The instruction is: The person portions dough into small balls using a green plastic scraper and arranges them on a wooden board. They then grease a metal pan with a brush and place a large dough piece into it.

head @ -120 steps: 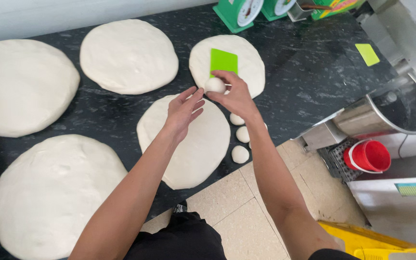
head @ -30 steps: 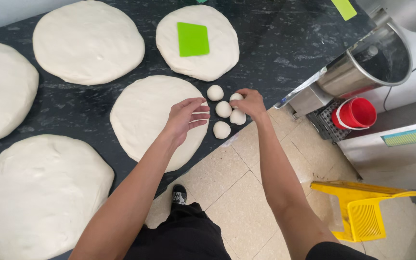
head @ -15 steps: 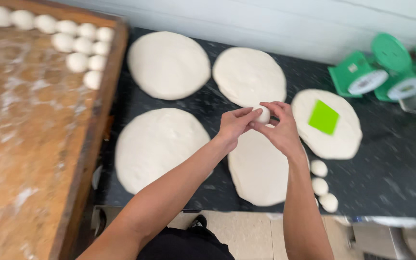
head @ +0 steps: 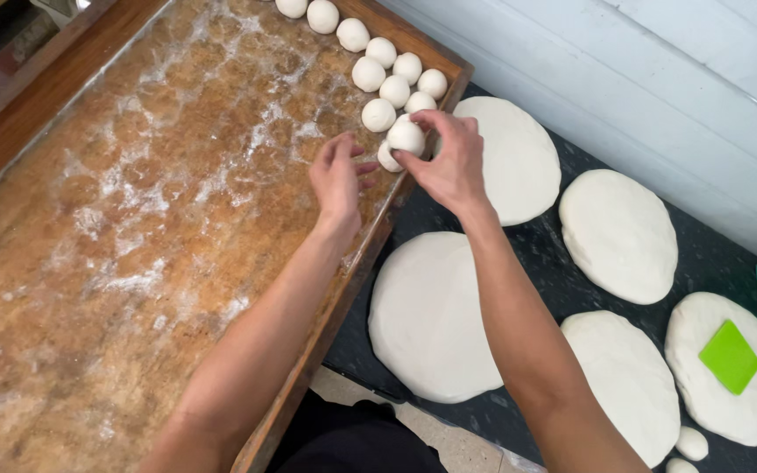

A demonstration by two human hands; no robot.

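Pinching a smooth round dough ball (head: 406, 136), right hand (head: 450, 166) fingers clamped; left hand (head: 337, 180) fingers apart, floury wooden tray (head: 133, 228)

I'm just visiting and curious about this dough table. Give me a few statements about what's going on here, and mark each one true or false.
1. The right hand holds a small dough ball over the wooden tray. True.
2. The left hand grips a rolling pin. False: it is open and holds nothing.
3. A green scraper lies on one flat dough round. True.
4. The tray is full of dough balls. False: the dough balls sit only along its far edge; the rest shows just flour.
5. The flat rounds lie on the wooden tray. False: they lie on the dark counter.
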